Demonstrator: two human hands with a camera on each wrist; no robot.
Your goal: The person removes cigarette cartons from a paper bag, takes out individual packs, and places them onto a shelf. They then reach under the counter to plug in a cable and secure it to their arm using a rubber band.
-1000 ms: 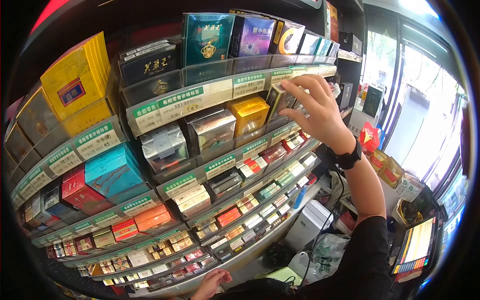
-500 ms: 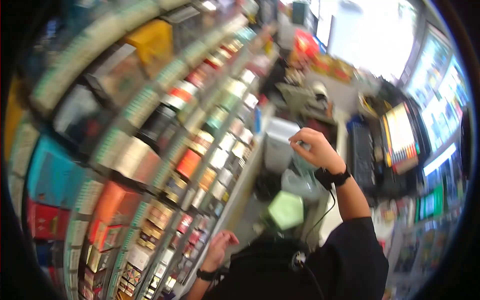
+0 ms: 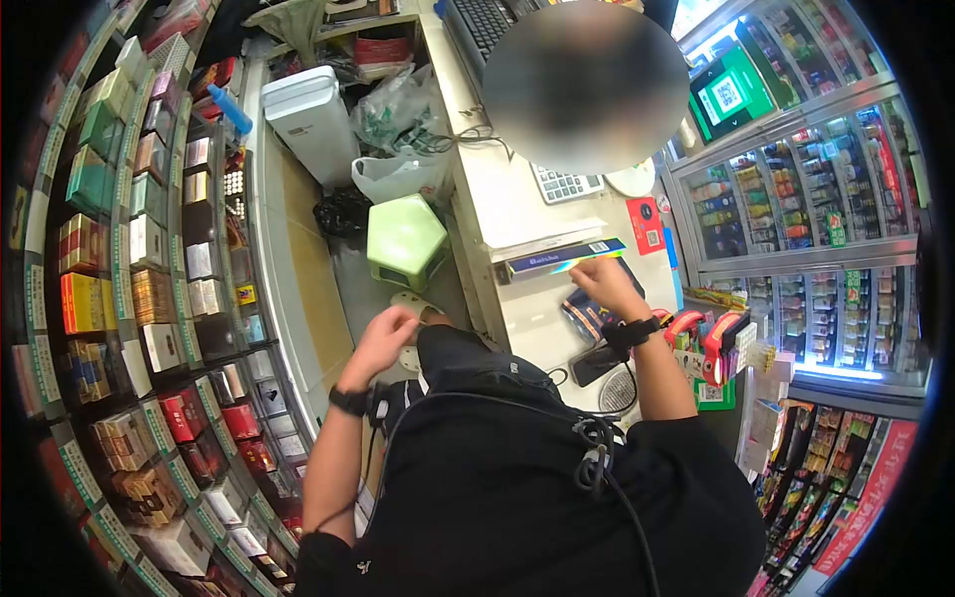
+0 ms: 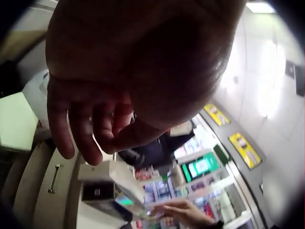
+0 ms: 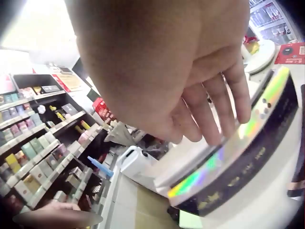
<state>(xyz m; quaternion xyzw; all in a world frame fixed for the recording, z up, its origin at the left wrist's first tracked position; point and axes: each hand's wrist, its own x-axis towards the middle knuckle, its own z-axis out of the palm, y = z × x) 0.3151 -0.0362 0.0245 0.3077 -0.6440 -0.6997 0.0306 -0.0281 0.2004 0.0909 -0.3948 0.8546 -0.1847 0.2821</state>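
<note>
Over the white counter [image 3: 542,308], my right hand [image 3: 609,289] hangs just beside a long dark box [image 3: 562,259] with a shiny rainbow edge. In the right wrist view the relaxed fingers of my right hand [image 5: 190,76] lie along the upper edge of that box [image 5: 238,171]; whether they touch it I cannot tell. Left of the counter, my left hand [image 3: 386,343] hovers in front of my body, fingers loosely bent and holding nothing. The left wrist view shows this left hand [image 4: 138,71] dark and close, its fingers hanging loose.
A green stool [image 3: 403,239] and a white bin [image 3: 313,124] stand left of the counter. Shelves of packs [image 3: 129,298] line the left side. On the counter are a calculator [image 3: 565,183], a dark blue packet [image 3: 589,316] and a phone [image 3: 597,364]. Glass-door coolers [image 3: 796,199] stand right.
The view has swung from the shelves to the counter. My right hand has left the small box it was touching on the shelf and come down over the counter.
</note>
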